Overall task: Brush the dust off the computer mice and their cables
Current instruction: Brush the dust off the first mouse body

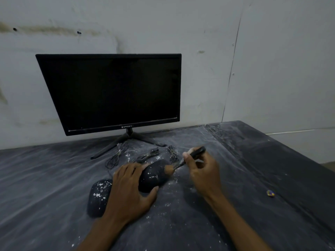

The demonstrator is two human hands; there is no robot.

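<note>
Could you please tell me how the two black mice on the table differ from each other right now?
The right mouse is held by the left hand while the brush in the right hand works on it; the left mouse lies untouched. The left mouse carries many more white specks and sits nearer the person. Both are black and lie on the dusty table.

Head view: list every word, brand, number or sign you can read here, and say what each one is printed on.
"QWERTY", with a small logo mark to its left: on the lower bezel of the monitor.
The small round coloured object on the table's right side has a pattern, but it is too small and blurred to read.
No readable text shows on the mice, the cables or the brush.
</note>
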